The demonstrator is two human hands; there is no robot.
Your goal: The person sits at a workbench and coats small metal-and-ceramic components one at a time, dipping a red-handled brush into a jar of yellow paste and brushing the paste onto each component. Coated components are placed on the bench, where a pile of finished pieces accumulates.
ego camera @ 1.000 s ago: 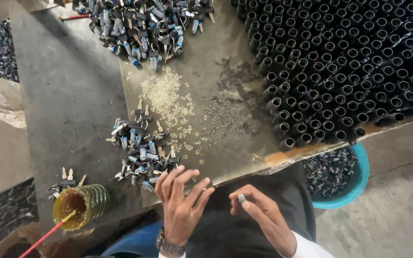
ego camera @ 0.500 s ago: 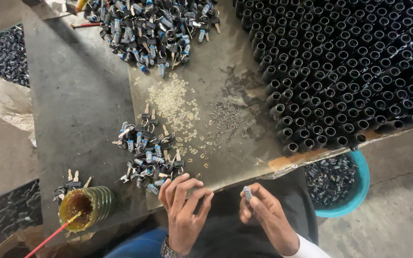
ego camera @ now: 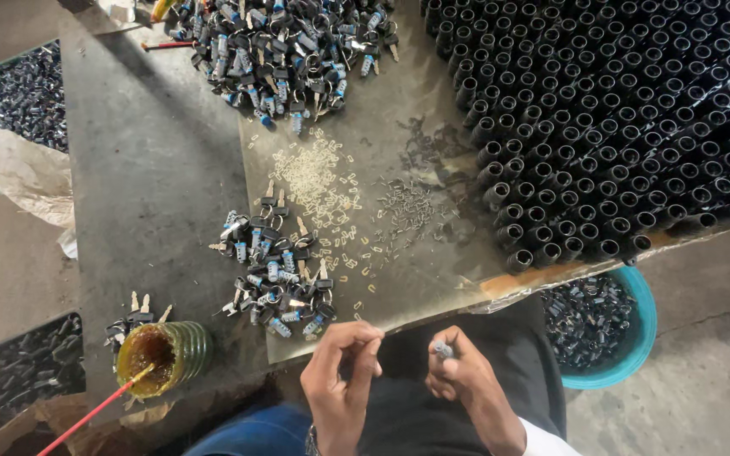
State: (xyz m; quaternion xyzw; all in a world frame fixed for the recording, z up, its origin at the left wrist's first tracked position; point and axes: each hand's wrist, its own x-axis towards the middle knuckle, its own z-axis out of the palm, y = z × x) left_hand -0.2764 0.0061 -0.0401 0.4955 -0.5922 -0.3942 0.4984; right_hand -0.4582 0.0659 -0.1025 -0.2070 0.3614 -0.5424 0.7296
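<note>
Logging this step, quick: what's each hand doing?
Left hand: fingers pinched together; contents cannot be told.
Right hand: closed on a small metal part.

small part: silvery-grey, short cylindrical piece, pinched at fingertips of right hand, just off the near bench edge, above the lap
pose: roughly upright, top end exposed, lower end hidden by fingers
left hand: fingers curled, thumb and forefinger tips together near top; whether anything is held between them cannot be told
spacing: hands close, not touching
</note>
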